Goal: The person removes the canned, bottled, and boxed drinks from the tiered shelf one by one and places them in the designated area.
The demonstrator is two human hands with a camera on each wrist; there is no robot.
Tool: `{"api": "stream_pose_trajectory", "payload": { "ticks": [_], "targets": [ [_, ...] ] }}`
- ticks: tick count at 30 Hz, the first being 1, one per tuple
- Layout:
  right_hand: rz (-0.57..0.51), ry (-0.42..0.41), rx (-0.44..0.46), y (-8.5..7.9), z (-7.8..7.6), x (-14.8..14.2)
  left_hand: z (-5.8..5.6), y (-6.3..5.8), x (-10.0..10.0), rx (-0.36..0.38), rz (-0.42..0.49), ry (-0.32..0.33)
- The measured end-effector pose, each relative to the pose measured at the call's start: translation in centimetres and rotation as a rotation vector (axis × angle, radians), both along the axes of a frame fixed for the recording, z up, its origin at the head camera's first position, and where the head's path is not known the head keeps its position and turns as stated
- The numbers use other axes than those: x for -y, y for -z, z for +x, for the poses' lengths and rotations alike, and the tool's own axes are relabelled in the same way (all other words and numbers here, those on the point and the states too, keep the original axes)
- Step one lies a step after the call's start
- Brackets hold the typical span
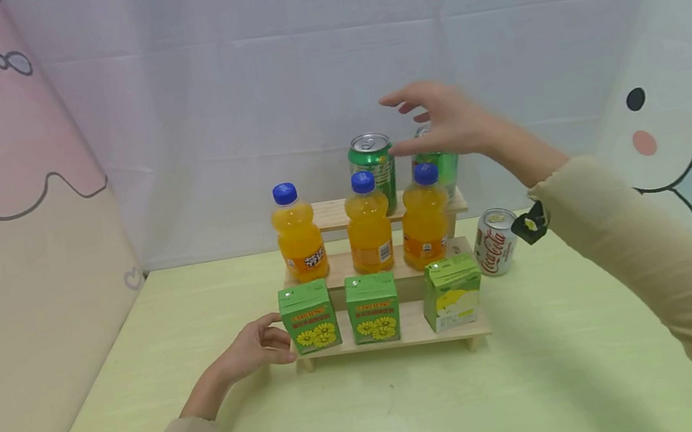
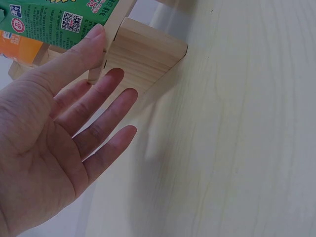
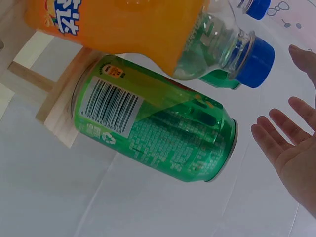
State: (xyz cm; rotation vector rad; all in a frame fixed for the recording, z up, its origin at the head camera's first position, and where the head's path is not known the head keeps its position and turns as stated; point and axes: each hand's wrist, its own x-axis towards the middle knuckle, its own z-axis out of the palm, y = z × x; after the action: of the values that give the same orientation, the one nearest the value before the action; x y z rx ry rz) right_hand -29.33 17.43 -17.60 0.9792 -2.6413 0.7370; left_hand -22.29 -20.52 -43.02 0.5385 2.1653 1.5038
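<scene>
My left hand [image 1: 255, 351] is at the left end of a three-step wooden rack [image 1: 417, 322], beside a green drink carton [image 1: 310, 320]. In the left wrist view its fingers are spread and loosely bent; the thumb tip lies by the carton's lower edge, and whether it touches cannot be told. Up at the top step my right hand [image 1: 449, 120] is in the air with thumb and fingers apart, holding nothing. Below it stands a green can [image 3: 158, 123], partly hidden behind an orange soda bottle [image 1: 425, 222]. Another green can [image 1: 371, 159] is upright left of that hand.
Two more orange bottles [image 1: 300, 242] stand on the middle step. On the bottom step are another green carton [image 1: 374, 310] and a yellow-green carton [image 1: 453, 293]. A silver Coca-Cola can [image 1: 496, 241] stands on the table right of the rack. Behind hangs a pale cloth [image 1: 234, 113].
</scene>
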Motion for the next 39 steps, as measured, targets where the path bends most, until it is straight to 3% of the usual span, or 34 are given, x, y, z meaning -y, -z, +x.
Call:
{"api": "stream_pose_trajectory", "payload": {
  "ticks": [17, 26, 39],
  "targets": [
    [0.029, 0.011, 0.088, 1.5, -2.1, 2.6, 0.0, 0.1, 0.1, 0.005, -0.010, -0.008],
    [0.086, -0.001, 0.067, 2.2, -2.3, 3.3, 0.2, 0.1, 0.1, 0.004, -0.007, -0.010],
    [0.133, 0.040, 0.118, 2.4, -2.2, 3.8, 0.4, 0.1, -0.1, 0.015, 0.004, -0.010]
  ]
}}
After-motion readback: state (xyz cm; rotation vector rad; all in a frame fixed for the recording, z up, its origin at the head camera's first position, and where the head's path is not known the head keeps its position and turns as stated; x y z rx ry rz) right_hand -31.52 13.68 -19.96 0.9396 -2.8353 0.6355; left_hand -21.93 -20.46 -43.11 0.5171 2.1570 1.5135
